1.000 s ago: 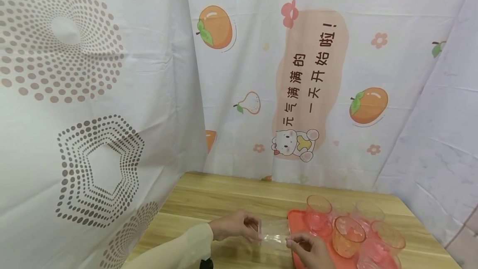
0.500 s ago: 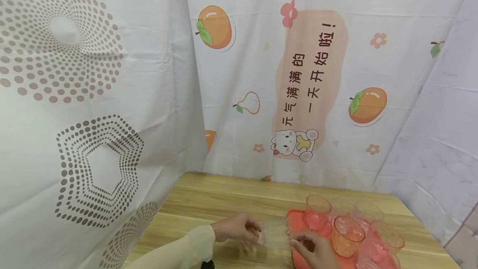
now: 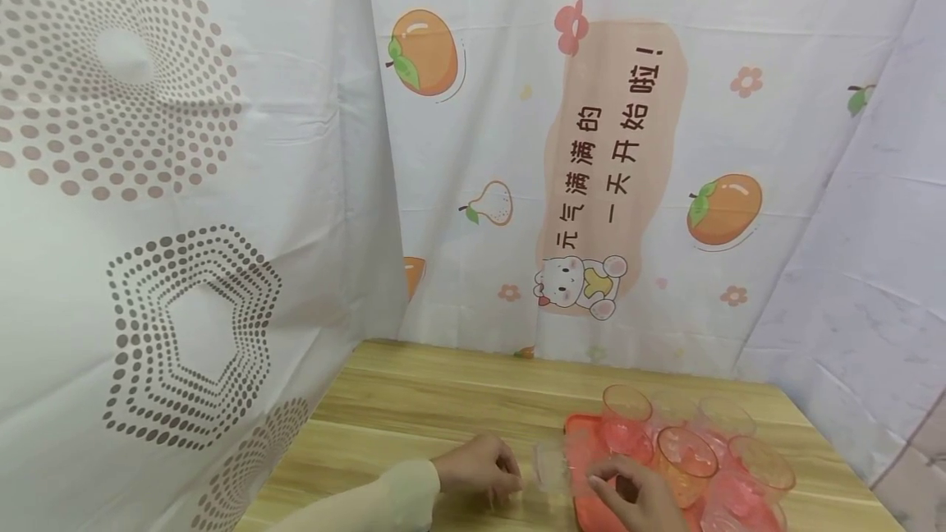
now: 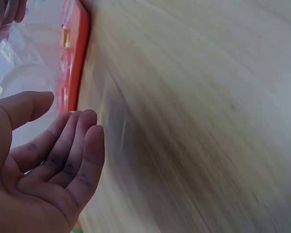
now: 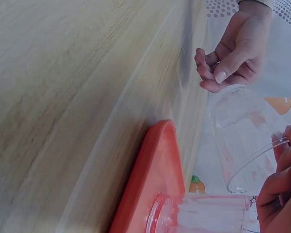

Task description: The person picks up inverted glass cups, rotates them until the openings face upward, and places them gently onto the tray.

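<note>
A clear plastic cup (image 5: 242,136) lies tipped on its side in the air between the two hands. My right hand (image 5: 283,179) pinches its rim between thumb and fingers; in the head view the right hand (image 3: 639,495) is over the tray's near left part. The cup (image 3: 553,468) shows only faintly there. Just left of its base is my left hand (image 3: 480,470), holding nothing. Its fingers are loosely bent, with thumb and fingertips apart, as the left hand (image 4: 53,165) shows in the left wrist view.
A red tray (image 3: 584,425) bears several see-through cups, among them an orange cup (image 3: 687,462) and a pink-based cup (image 3: 626,417). It rests on the right of a wooden table (image 3: 414,384). Printed curtains (image 3: 480,269) hang behind and to the left.
A second ago both hands were at the clear cup. The left hand has since come off its base, and the cup has shifted slightly right with the right hand.
</note>
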The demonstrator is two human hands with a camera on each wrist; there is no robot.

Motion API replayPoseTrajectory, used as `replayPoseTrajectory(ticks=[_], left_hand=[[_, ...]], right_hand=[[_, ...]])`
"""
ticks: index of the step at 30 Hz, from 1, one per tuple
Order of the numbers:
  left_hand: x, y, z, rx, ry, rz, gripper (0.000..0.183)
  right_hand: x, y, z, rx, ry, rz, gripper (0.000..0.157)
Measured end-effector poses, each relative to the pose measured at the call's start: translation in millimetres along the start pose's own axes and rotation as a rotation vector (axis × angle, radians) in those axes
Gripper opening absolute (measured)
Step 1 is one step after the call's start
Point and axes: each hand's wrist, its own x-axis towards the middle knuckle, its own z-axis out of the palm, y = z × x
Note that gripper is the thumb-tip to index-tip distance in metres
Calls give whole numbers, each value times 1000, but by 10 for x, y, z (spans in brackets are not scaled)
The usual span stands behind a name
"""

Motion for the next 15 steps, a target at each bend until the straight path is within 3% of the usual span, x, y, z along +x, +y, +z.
replayPoseTrajectory(ticks=[6,15], left_hand=[[34,54,115,78,25,18,10],[108,111,231,100,4,16,14]], right_hand=[[-40,-14,-97,-25,-46,73,5],[-116,6,-249,-33,-143,22,8]])
